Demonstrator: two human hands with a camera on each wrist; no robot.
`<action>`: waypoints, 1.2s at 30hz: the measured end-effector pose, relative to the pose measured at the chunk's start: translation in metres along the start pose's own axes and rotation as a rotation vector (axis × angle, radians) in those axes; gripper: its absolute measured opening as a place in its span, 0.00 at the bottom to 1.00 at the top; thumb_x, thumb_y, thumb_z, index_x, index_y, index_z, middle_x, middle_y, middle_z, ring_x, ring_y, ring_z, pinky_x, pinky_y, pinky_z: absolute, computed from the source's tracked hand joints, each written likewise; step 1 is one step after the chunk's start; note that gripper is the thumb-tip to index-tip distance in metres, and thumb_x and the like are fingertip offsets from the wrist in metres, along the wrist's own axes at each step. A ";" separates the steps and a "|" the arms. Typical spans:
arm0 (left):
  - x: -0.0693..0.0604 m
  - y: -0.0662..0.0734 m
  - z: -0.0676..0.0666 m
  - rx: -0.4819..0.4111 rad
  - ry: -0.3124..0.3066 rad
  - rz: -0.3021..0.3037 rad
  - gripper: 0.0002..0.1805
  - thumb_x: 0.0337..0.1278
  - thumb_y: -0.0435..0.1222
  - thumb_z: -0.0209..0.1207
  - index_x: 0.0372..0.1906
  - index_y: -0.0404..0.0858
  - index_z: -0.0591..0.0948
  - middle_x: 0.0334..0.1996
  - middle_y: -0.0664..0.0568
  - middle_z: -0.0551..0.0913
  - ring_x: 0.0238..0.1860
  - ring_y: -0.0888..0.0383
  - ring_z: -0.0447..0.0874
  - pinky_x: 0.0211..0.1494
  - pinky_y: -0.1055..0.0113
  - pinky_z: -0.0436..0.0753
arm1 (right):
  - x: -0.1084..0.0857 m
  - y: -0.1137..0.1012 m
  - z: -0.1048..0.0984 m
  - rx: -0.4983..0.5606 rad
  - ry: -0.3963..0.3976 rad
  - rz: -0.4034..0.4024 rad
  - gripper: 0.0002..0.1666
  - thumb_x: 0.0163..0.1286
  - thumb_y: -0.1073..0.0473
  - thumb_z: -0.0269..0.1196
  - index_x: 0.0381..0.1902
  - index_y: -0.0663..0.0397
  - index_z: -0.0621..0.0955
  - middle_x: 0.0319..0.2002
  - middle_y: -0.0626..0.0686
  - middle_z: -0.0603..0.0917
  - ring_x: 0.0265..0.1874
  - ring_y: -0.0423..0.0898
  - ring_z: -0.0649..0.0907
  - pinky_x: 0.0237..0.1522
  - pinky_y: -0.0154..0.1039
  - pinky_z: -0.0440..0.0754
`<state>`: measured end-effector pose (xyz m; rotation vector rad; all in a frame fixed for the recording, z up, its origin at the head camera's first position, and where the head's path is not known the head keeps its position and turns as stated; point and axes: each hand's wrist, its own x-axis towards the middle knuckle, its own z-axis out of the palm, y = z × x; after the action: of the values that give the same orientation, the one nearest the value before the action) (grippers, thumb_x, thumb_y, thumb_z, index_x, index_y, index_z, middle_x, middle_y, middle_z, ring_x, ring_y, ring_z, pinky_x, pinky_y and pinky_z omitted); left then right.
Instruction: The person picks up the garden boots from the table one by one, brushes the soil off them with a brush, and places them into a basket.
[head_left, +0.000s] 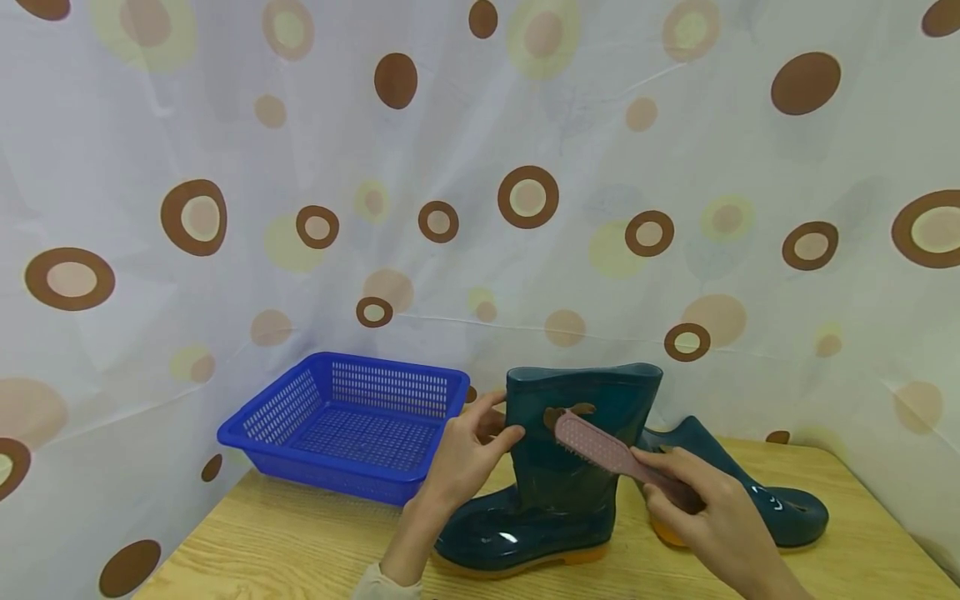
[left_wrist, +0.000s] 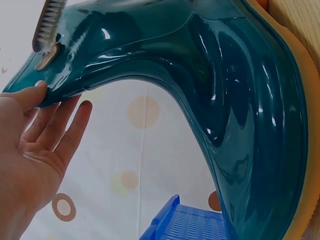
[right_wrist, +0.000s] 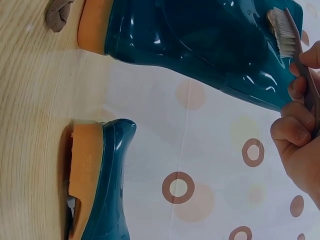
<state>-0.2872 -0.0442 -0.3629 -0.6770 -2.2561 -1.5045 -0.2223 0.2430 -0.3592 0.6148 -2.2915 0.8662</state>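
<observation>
A dark green rubber boot [head_left: 562, 500] with an orange sole stands upright on the table, its toe pointing left. A brown smear [left_wrist: 47, 57] marks the upper shaft. My left hand [head_left: 467, 454] pinches the shaft near its top, with the thumb on the outer face. My right hand [head_left: 705, 508] grips the handle of a pink brush [head_left: 600, 442]. The brush's pale bristles [right_wrist: 285, 37] touch the shaft at the smear and partly cover it. Behind and right of this boot is a second green boot [head_left: 787, 517], toe to the right.
A blue plastic basket [head_left: 337, 479] sits on the left part of the wooden table [head_left: 247, 542]. A small brown lump [right_wrist: 59, 15] lies on the table near the first boot's sole. A spotted curtain [head_left: 465, 108] hangs behind everything.
</observation>
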 end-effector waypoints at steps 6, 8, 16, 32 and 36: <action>0.001 0.000 -0.001 -0.003 -0.008 -0.009 0.26 0.68 0.43 0.60 0.67 0.41 0.73 0.39 0.50 0.89 0.36 0.60 0.86 0.43 0.69 0.84 | 0.000 0.000 -0.002 -0.032 0.008 -0.012 0.25 0.59 0.68 0.70 0.54 0.46 0.85 0.37 0.43 0.82 0.27 0.31 0.72 0.22 0.28 0.70; 0.001 0.000 -0.001 -0.008 -0.013 -0.016 0.26 0.68 0.43 0.60 0.68 0.42 0.73 0.39 0.50 0.89 0.35 0.61 0.86 0.42 0.69 0.84 | 0.000 0.001 -0.002 -0.034 0.037 -0.047 0.27 0.57 0.70 0.70 0.54 0.46 0.85 0.34 0.41 0.80 0.25 0.31 0.70 0.20 0.27 0.66; 0.001 0.000 -0.003 -0.027 -0.030 -0.020 0.27 0.68 0.43 0.59 0.68 0.42 0.72 0.39 0.51 0.89 0.34 0.62 0.85 0.41 0.69 0.84 | 0.001 0.003 -0.002 -0.018 0.171 -0.133 0.34 0.52 0.76 0.70 0.57 0.49 0.83 0.28 0.39 0.70 0.20 0.30 0.65 0.18 0.26 0.60; 0.001 0.001 -0.010 -0.023 -0.130 -0.033 0.28 0.70 0.44 0.57 0.70 0.40 0.70 0.42 0.49 0.88 0.41 0.59 0.87 0.49 0.65 0.84 | 0.002 0.005 -0.004 -0.118 0.173 0.008 0.29 0.60 0.68 0.69 0.59 0.47 0.82 0.31 0.44 0.74 0.21 0.31 0.66 0.18 0.28 0.61; 0.001 0.000 -0.010 -0.030 -0.131 -0.029 0.27 0.70 0.44 0.57 0.70 0.41 0.70 0.41 0.49 0.88 0.40 0.59 0.87 0.48 0.66 0.84 | 0.002 0.006 -0.006 -0.139 0.155 0.039 0.26 0.61 0.67 0.69 0.58 0.47 0.82 0.31 0.44 0.75 0.21 0.32 0.66 0.18 0.29 0.61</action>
<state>-0.2879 -0.0532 -0.3586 -0.7756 -2.3536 -1.5522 -0.2255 0.2511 -0.3568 0.4279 -2.2075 0.7381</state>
